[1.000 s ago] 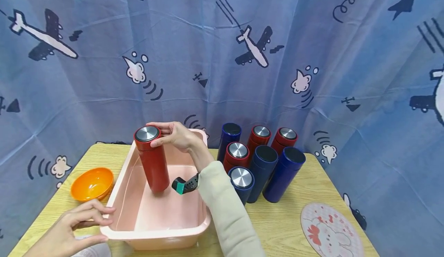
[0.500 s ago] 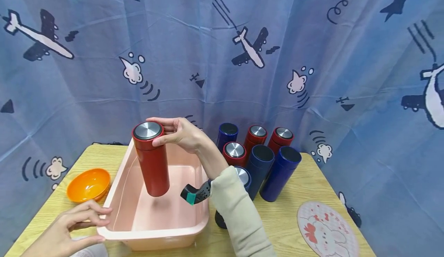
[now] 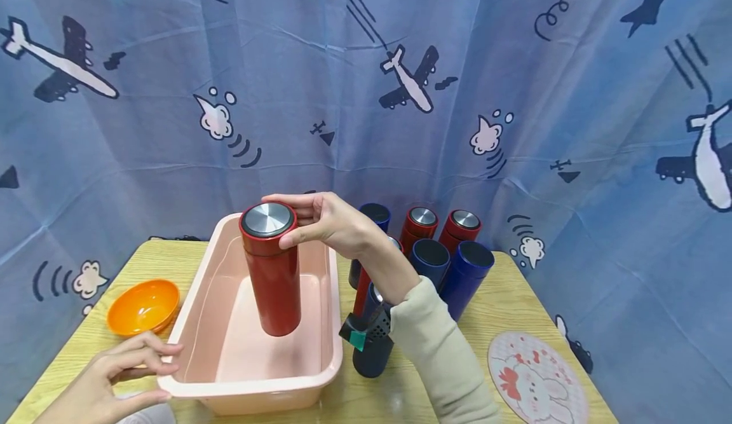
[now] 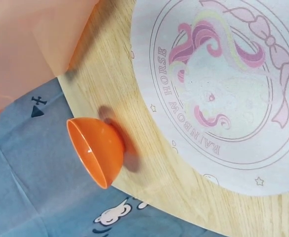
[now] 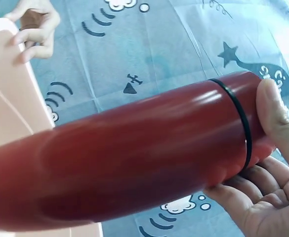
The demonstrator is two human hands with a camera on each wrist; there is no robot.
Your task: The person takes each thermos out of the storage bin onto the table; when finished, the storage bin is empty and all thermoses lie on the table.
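My right hand (image 3: 332, 224) grips a red thermos bottle (image 3: 273, 290) round its silver-topped lid. The bottle hangs nearly upright over the inside of a pink basin (image 3: 251, 386); whether its base touches the floor of the basin cannot be told. In the right wrist view, thumb and fingers wrap the lid end of the red thermos bottle (image 5: 149, 148), below whose lid runs a black ring. At the basin's near left corner my left hand (image 3: 117, 376) pinches the rim. The left wrist view shows only part of the basin (image 4: 30, 44), not the hand.
Several blue and red thermos bottles (image 3: 466, 278) stand right of the basin, some hidden behind my right arm. An orange bowl (image 3: 143, 309) sits to its left. A round rabbit mat (image 3: 537, 376) lies front right, a pony mat (image 4: 218, 94) front left. A curtain (image 3: 366, 93) hangs behind.
The red thermos bottle in my right hand has shifted right and a little nearer over the basin. My right forearm swung right. The left hand keeps its place on the rim.
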